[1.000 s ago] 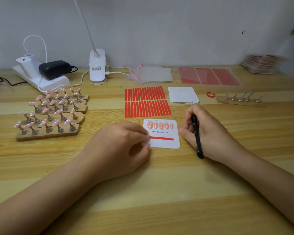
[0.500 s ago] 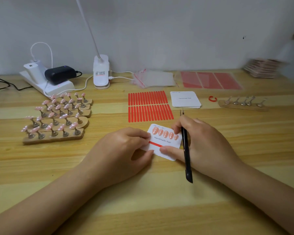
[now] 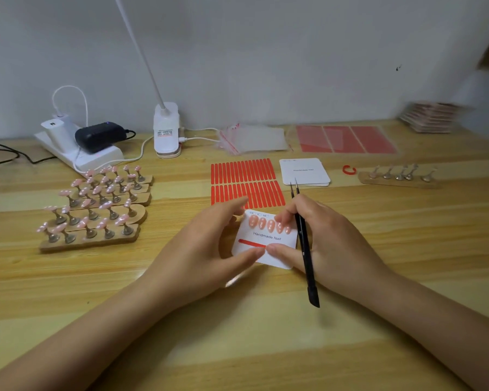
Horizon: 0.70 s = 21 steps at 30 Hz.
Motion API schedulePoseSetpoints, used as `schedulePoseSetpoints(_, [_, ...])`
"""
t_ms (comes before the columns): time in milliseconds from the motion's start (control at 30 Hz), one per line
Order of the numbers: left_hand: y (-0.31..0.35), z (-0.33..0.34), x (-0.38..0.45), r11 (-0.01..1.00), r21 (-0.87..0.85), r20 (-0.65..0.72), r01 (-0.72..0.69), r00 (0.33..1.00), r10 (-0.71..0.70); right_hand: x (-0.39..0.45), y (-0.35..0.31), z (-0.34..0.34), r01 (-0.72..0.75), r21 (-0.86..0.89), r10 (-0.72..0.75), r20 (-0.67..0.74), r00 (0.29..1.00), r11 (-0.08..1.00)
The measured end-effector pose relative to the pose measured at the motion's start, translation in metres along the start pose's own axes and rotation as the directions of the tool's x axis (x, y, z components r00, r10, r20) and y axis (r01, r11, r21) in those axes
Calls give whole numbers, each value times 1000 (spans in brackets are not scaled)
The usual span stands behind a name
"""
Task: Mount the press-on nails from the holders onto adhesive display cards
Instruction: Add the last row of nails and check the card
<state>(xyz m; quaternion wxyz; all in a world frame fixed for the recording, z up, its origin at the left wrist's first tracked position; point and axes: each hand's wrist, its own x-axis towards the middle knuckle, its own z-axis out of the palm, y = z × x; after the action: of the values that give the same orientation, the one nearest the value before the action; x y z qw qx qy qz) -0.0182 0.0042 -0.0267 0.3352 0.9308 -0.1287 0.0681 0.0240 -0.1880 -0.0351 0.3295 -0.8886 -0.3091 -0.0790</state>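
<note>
Card point(image 3: 268, 244) in progress, held just off the desk point(image 3: 237, 348) at centre: top row of five nails mounted, red adhesive strip below still bare. Left hand point(image 3: 206, 249) pinches the card's near-left edge; right hand point(image 3: 322, 244) pinches its right side, grip also curled round the tweezers point(image 3: 304, 244). Left: four full holders point(image 3: 96, 210) untouched. Far right: one holder point(image 3: 398, 177) stripped. Blank cards point(image 3: 304, 172) stacked far centre. Early, I'd judge.

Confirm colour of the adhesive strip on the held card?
Red adhesive strip, clearest in the head view.
</note>
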Motion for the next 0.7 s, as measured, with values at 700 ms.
schedulePoseSetpoints(700, [5,-2,28,574,-731,200,369,920,-336,9,0,-1,46,419,90,-298,950,907])
